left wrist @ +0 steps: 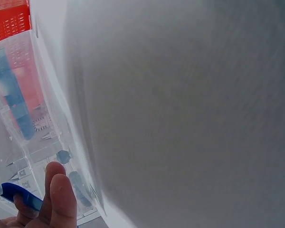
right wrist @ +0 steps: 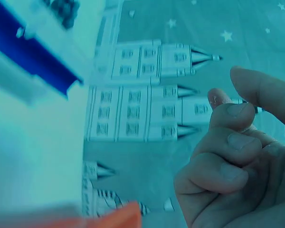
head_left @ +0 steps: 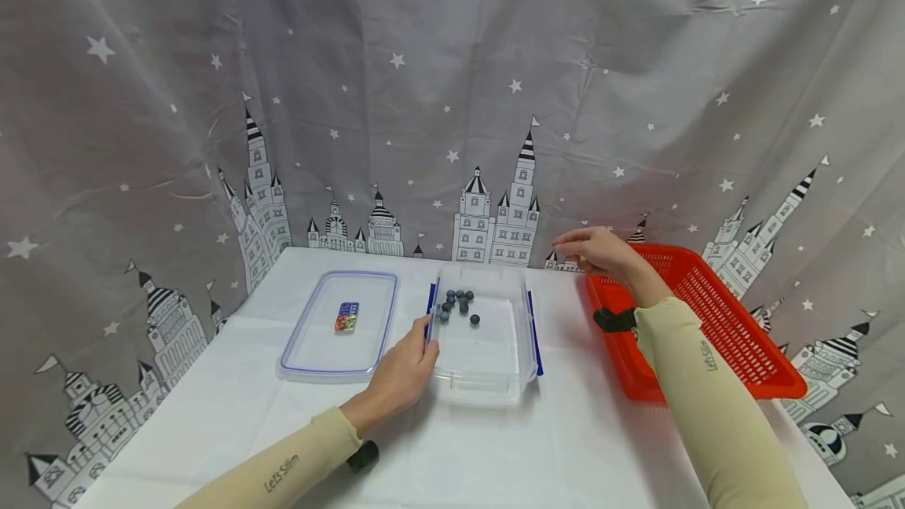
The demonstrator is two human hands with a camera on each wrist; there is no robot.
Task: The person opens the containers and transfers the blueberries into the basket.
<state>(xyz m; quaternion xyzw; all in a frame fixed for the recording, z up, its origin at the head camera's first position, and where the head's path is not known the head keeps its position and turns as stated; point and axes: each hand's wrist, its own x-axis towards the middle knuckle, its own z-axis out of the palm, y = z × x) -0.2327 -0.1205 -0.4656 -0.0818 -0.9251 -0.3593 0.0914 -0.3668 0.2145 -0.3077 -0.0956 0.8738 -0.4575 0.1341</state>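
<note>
Only the head view takes in the whole layout: a clear box (head_left: 488, 377) on a white table (head_left: 566, 446), a lid (head_left: 339, 353) with a small coloured sticker (head_left: 346, 317) to its left, and a red basket (head_left: 714, 313) to its right. From there the fingers of the left hand (head_left: 397, 371) are partly hidden behind the box's side. The left wrist view shows them instead, close up against the clear wall and around a blue flap (left wrist: 12, 191), with the basket's holes visible through the plastic. The left hand grips the box by this left edge.

The right hand (head_left: 601, 250) is raised over the basket's far left corner, apart from the box. Its palm side shows only in the right wrist view: the fingers are loosely bent, a moderate gap separates the fingertips, and they hold nothing.

The blueberries (head_left: 463, 308) lie inside the box, most clustered toward its far left, one a little apart. They are just across the wall from the left hand's grip and well away from the right hand's fingertips.
</note>
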